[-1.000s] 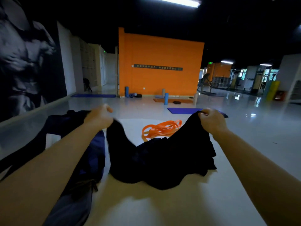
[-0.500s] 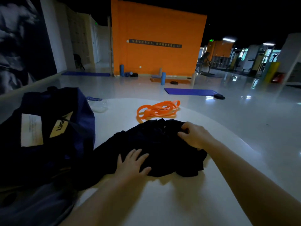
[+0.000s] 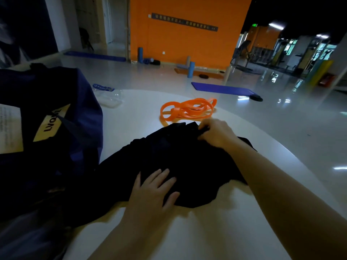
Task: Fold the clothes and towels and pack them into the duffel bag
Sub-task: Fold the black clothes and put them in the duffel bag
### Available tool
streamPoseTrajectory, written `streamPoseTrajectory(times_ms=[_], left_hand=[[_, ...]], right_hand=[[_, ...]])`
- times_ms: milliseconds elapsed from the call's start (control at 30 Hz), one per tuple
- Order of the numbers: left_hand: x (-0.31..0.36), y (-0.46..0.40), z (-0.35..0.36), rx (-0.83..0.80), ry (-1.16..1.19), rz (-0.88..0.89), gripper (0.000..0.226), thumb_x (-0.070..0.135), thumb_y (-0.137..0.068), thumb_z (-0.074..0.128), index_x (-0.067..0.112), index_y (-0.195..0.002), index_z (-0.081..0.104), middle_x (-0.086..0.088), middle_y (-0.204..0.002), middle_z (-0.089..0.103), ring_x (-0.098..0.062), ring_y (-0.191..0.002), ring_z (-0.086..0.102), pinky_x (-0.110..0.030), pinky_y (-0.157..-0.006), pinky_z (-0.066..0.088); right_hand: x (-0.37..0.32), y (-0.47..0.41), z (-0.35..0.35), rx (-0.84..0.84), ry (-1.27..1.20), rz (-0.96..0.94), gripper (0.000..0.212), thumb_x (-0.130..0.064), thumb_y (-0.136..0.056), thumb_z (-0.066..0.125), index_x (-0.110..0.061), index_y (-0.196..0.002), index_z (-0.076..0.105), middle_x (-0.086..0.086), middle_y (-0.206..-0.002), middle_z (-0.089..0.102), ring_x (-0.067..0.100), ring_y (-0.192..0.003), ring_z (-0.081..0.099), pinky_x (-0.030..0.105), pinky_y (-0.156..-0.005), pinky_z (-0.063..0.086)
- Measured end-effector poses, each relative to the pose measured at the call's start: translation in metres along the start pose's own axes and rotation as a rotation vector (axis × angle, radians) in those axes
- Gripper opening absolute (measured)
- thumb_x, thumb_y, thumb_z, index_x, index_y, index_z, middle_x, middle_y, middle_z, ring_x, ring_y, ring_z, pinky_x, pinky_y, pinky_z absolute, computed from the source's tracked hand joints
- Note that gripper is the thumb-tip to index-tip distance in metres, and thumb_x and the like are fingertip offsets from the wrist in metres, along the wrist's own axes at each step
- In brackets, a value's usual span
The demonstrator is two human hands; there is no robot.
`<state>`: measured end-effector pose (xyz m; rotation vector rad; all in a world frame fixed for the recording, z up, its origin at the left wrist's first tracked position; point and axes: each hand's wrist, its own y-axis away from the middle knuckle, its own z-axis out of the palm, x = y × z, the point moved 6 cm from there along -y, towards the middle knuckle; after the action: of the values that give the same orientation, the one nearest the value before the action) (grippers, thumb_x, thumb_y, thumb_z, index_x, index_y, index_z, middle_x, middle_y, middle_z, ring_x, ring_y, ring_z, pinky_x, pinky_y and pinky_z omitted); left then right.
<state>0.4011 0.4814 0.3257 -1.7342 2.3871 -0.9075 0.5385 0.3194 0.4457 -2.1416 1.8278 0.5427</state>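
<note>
Folding was the step in hand, judging by how the black garment (image 3: 180, 162) lay bunched on the white table (image 3: 187, 231) under both hands. The left hand (image 3: 152, 192) rested flat on its near edge, fingers (image 3: 163, 177) straight and spread apart, pinning the cloth down. The right hand (image 3: 216, 134) sat at the far edge, its fingers curled and pinching a fold of the fabric between thumb and fingertips. Just beyond those right fingertips lay an orange resistance band (image 3: 187, 109), near the garment but whether touching it could not be told. The navy duffel bag (image 3: 50, 132) stood to the left of the left fingers, close beside the cloth. Nothing appeared packed from this garment yet. The next move likely called for drawing the pinched far edge toward the flat left hand, keeping that hand pressed so the cloth did not slide, then smoothing the fold.
</note>
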Motion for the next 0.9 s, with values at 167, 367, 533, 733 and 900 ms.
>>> streamPoseTrajectory(times_ms=[167, 367, 533, 733, 900], left_hand=[[0.000, 0.002, 0.001, -0.030, 0.055, 0.012, 0.043, 0.054, -0.084, 0.044, 0.033, -0.112, 0.070, 0.012, -0.121, 0.065, -0.009, -0.114, 0.060, -0.051, -0.106, 0.038], [0.007, 0.000, -0.005, -0.089, 0.161, 0.116, 0.044, 0.063, -0.078, 0.050, 0.039, -0.111, 0.069, 0.021, -0.118, 0.065, 0.002, -0.109, 0.058, -0.032, -0.097, 0.047], [0.025, 0.005, -0.010, -0.173, 0.153, 0.269, 0.047, 0.068, -0.079, 0.049, 0.045, -0.117, 0.063, 0.030, -0.120, 0.060, 0.011, -0.111, 0.054, -0.020, -0.098, 0.040], [0.027, 0.012, -0.010, -0.152, 0.125, 0.289, 0.050, 0.069, -0.084, 0.042, 0.044, -0.124, 0.058, 0.028, -0.126, 0.057, 0.007, -0.115, 0.053, -0.023, -0.098, 0.038], [0.035, 0.019, -0.017, -0.126, 0.143, 0.272, 0.049, 0.064, -0.081, 0.047, 0.039, -0.121, 0.062, 0.023, -0.121, 0.062, 0.003, -0.111, 0.058, -0.029, -0.092, 0.050]], right_hand=[[-0.052, -0.040, -0.055, 0.445, -0.117, -0.099, 0.015, -0.009, -0.090, 0.054, -0.020, -0.101, 0.054, 0.002, -0.099, 0.052, 0.018, -0.090, 0.050, 0.030, -0.077, 0.039], [-0.083, -0.068, -0.046, 0.417, -0.151, -0.230, 0.031, -0.009, -0.089, 0.054, -0.016, -0.119, 0.055, 0.011, -0.117, 0.055, 0.022, -0.103, 0.052, 0.022, -0.078, 0.034], [-0.050, -0.052, 0.018, -0.050, -0.047, -0.136, 0.049, -0.013, -0.092, 0.057, -0.026, -0.138, 0.045, 0.004, -0.134, 0.049, 0.017, -0.106, 0.050, 0.023, -0.079, 0.042], [0.059, 0.019, 0.047, 0.191, -0.060, -0.016, 0.054, -0.040, -0.095, 0.050, -0.022, -0.144, 0.037, 0.004, -0.147, 0.040, 0.022, -0.135, 0.037, 0.040, -0.111, 0.032], [0.137, 0.112, 0.069, 0.253, 0.073, 0.209, 0.059, -0.044, -0.098, 0.041, -0.022, -0.150, 0.024, 0.008, -0.154, 0.028, 0.022, -0.142, 0.022, 0.035, -0.117, 0.017]])
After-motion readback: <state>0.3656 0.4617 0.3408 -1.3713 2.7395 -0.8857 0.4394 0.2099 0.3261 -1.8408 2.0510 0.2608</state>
